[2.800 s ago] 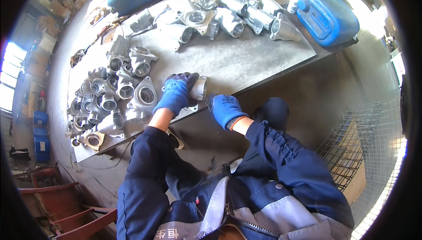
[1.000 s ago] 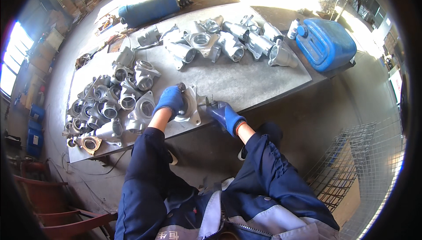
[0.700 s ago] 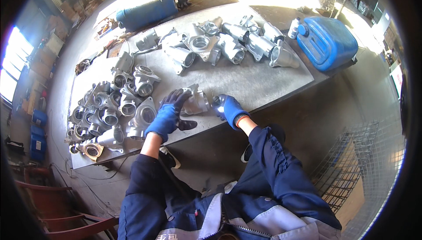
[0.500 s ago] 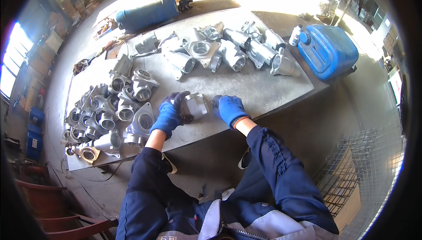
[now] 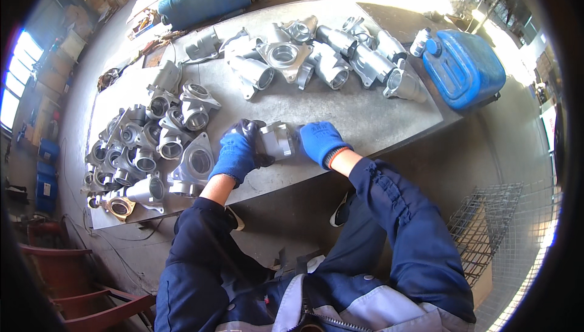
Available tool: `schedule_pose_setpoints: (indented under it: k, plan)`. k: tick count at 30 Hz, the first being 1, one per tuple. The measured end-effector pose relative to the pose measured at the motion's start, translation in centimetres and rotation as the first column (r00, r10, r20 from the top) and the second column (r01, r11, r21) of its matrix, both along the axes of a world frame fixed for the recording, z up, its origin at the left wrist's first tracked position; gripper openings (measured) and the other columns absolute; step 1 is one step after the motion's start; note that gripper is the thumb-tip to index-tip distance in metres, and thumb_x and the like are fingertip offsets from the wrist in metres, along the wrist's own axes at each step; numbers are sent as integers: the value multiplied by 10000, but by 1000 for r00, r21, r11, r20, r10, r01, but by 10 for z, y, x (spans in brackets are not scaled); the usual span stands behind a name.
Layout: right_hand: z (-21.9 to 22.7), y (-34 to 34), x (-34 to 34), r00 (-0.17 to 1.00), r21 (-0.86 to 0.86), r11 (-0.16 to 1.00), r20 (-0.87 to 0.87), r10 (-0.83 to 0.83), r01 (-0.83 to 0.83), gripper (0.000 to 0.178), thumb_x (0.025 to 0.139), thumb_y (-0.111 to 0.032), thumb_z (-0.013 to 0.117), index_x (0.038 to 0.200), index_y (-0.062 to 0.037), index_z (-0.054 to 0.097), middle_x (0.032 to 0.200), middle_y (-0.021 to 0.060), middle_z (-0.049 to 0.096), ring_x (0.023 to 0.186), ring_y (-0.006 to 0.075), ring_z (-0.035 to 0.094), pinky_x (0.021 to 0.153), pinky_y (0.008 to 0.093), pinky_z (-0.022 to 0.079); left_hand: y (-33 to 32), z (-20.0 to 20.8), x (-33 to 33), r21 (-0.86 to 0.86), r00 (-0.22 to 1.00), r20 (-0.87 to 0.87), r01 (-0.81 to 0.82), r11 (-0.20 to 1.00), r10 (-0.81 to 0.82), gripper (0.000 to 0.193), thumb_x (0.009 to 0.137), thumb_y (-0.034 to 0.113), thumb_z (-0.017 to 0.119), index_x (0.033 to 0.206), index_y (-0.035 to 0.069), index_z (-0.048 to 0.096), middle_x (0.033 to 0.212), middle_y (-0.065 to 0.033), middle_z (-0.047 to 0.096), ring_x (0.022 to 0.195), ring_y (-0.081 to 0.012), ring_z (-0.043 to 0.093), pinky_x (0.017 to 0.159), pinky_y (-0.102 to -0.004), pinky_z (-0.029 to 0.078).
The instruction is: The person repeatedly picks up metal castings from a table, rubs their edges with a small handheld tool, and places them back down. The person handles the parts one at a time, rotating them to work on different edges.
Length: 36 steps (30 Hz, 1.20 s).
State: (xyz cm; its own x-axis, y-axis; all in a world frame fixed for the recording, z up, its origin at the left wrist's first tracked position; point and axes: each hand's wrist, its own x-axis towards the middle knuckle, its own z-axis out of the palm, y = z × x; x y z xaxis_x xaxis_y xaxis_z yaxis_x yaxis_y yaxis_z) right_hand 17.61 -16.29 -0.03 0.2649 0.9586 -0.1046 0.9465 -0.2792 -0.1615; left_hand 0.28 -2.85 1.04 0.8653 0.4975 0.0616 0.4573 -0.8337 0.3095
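A silvery cast-metal housing (image 5: 277,141) stands on the metal table near its front edge. Wrapped round its left side is my left hand (image 5: 238,148), in a blue glove with dark fingers. At the casting's right side my right hand (image 5: 322,143), gloved alike, is closed in a fist with its knuckles up. Its fingertips and whatever they pinch are hidden from this view. Close to my left hand lies a flanged casting (image 5: 196,160) with a round opening.
Many small pipe-like castings (image 5: 135,149) crowd the left of the table (image 5: 371,122). Larger ones (image 5: 286,55) stand along the far side. A blue jerrycan (image 5: 465,67) and a white bottle (image 5: 420,41) are at the right; a blue drum (image 5: 204,0) lies beyond the table.
My right hand has come slightly closer to the casting's right side. The casting stays in my left hand and looks slightly turned. The whole view has shifted a little.
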Motion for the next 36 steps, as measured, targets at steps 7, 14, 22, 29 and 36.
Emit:
schedule_pose_setpoints:
  k: [7,14,22,29,36]
  plan:
    - [-30,-23,-16,990,-24,995,-100,-104,102,234,885,-161,499,972,-78,700,922,191,694,873,352,687,768,462,542,-4,1,-1,-33,999,39,-16,999,18,785,524,376,903,1195,141,573,1102,-144,606,1033,-342,602,885,-427,497]
    - [-21,-52,-25,852,93,950,-474,-221,298,206,900,-252,576,1012,-86,623,853,154,672,746,302,669,643,419,537,-8,-2,-7,40,989,85,-126,991,122,761,562,349,894,1213,150,555,1115,-145,605,1027,-341,604,885,-443,488]
    - [-61,-145,-62,67,-122,838,-980,-186,532,264,943,-281,593,1068,-52,549,838,81,600,686,196,607,616,329,527,-97,-46,-14,640,989,96,28,768,-116,560,798,80,509,1344,190,456,1063,-92,514,947,-260,538,771,-465,438]
    - [-60,-156,-59,802,126,869,-466,-374,479,347,893,-307,586,1147,-69,578,1024,214,651,897,397,629,774,457,520,-165,-69,10,345,991,125,-94,934,53,569,821,66,492,1382,146,444,1236,-160,529,1085,-368,538,948,-515,417]
    - [-25,-113,-53,974,194,963,92,-208,187,183,917,-258,502,994,-160,637,836,119,688,763,323,670,700,477,483,-146,-25,-53,166,894,393,-300,939,216,665,774,229,678,1390,160,435,1100,-169,587,934,-373,581,831,-480,480]
